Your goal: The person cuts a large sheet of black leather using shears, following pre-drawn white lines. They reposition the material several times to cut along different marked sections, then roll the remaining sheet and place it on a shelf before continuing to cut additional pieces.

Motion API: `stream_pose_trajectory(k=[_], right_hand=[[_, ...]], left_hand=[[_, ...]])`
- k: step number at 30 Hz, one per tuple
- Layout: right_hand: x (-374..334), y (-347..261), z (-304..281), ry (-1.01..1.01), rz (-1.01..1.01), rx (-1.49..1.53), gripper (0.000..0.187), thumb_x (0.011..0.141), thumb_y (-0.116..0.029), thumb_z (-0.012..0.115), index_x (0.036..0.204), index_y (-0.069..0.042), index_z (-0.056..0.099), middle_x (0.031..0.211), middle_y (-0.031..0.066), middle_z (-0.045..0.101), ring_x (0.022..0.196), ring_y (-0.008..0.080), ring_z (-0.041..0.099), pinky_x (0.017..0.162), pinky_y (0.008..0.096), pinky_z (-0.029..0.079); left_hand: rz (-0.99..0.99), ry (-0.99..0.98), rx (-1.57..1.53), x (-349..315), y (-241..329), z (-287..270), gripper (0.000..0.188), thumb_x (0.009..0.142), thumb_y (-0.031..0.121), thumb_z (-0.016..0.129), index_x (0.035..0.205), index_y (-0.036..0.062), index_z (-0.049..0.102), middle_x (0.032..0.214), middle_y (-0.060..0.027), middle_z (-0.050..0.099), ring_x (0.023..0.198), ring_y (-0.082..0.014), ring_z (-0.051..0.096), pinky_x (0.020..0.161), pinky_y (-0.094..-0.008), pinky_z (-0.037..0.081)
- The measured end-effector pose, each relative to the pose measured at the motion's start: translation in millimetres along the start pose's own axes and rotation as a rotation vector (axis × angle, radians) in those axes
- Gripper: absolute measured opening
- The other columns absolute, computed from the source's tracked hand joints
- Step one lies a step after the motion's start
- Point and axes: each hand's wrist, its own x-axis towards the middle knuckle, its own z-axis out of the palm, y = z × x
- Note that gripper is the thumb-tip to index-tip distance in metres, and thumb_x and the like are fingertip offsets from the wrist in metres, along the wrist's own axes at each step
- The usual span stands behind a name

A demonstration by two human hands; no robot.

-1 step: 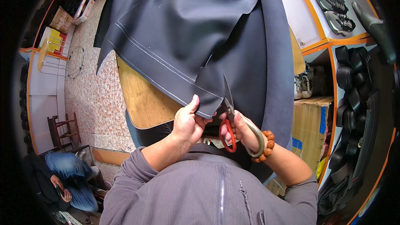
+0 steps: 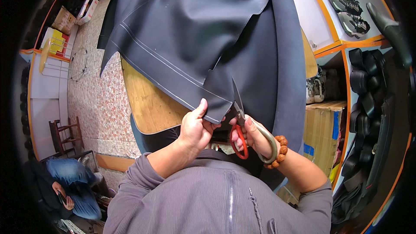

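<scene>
A large black leather sheet (image 2: 173,30) marked with white lines spreads over the table and hangs past its near edge. My left hand (image 2: 197,125) pinches the near corner, thumb on top and fingers beneath. In my right hand (image 2: 255,136) is a pair of scissors (image 2: 238,115), one handle loop wrapped in red and the other a bare greenish metal. The blades point away from me, right beside the marked corner, and look slightly apart. How far the lower blade lies under the leather is hidden.
The wooden tabletop (image 2: 149,100) shows at the left. A rolled grey-blue edge of material (image 2: 290,61) runs along the right. Shelves with shoes (image 2: 353,22), black belt-like rolls (image 2: 359,82) and a cardboard box (image 2: 323,130) stand right. A seated person (image 2: 71,186) holds a phone at lower left.
My right hand and the scissors' handles have shifted very slightly to the right. My left hand and the leather look the same.
</scene>
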Motion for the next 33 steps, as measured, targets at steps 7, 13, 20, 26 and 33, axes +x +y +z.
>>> stream_pose_trajectory(k=[7, 13, 20, 26, 33], right_hand=[[-6.7, -29.9, -7.7, -0.050, 0.019, -0.214, 0.052, 0.097, -0.051, 0.037, 0.115, -0.003, 0.045, 0.077, 0.0007, 0.050, 0.064, 0.0049, 0.047, 0.058, 0.0210, 0.044], [-9.4, -50.9, -14.1, -0.066, 0.021, -0.391, 0.053, 0.096, -0.053, 0.039, 0.110, -0.002, 0.046, 0.071, -0.0008, 0.047, 0.049, 0.0049, 0.041, 0.043, 0.0206, 0.037], [-10.0, -74.9, -22.8, -0.107, 0.094, -0.595, 0.049, 0.096, -0.052, 0.038, 0.105, -0.005, 0.047, 0.069, -0.0001, 0.048, 0.050, 0.0062, 0.043, 0.045, 0.0217, 0.039], [-4.7, -82.2, -28.6, -0.139, 0.137, -0.633, 0.045, 0.097, -0.050, 0.037, 0.100, -0.007, 0.047, 0.069, -0.0001, 0.049, 0.052, 0.0066, 0.045, 0.047, 0.0222, 0.041], [-4.6, -99.0, -27.6, -0.170, 0.164, -0.697, 0.046, 0.097, -0.051, 0.038, 0.097, -0.006, 0.049, 0.070, 0.0000, 0.048, 0.058, 0.0074, 0.047, 0.052, 0.0227, 0.042]], left_hand=[[-0.011, 0.074, -0.060, -4.2, 3.3, 13.8, 0.037, 0.099, 0.032, 0.043, 0.104, -0.0007, 0.060, 0.091, -0.0102, 0.066, 0.078, -0.0199, 0.062, 0.070, -0.0319, 0.048], [0.030, -0.029, -0.077, 0.8, 3.0, 11.5, 0.040, 0.099, 0.033, 0.043, 0.111, -0.0020, 0.057, 0.107, -0.0130, 0.064, 0.095, -0.0247, 0.061, 0.088, -0.0375, 0.048], [0.032, -0.058, -0.154, 4.3, 0.5, 10.1, 0.038, 0.099, 0.028, 0.045, 0.111, -0.0062, 0.056, 0.115, -0.0140, 0.061, 0.106, -0.0241, 0.058, 0.096, -0.0354, 0.044], [0.046, -0.030, -0.062, 4.4, -0.2, 7.8, 0.045, 0.100, 0.036, 0.038, 0.119, -0.0013, 0.054, 0.114, -0.0141, 0.062, 0.105, -0.0262, 0.060, 0.092, -0.0388, 0.047], [0.035, -0.106, -0.086, 7.1, -0.9, 1.7, 0.044, 0.100, 0.036, 0.037, 0.119, 0.0000, 0.055, 0.111, -0.0132, 0.063, 0.100, -0.0252, 0.061, 0.090, -0.0383, 0.048]])
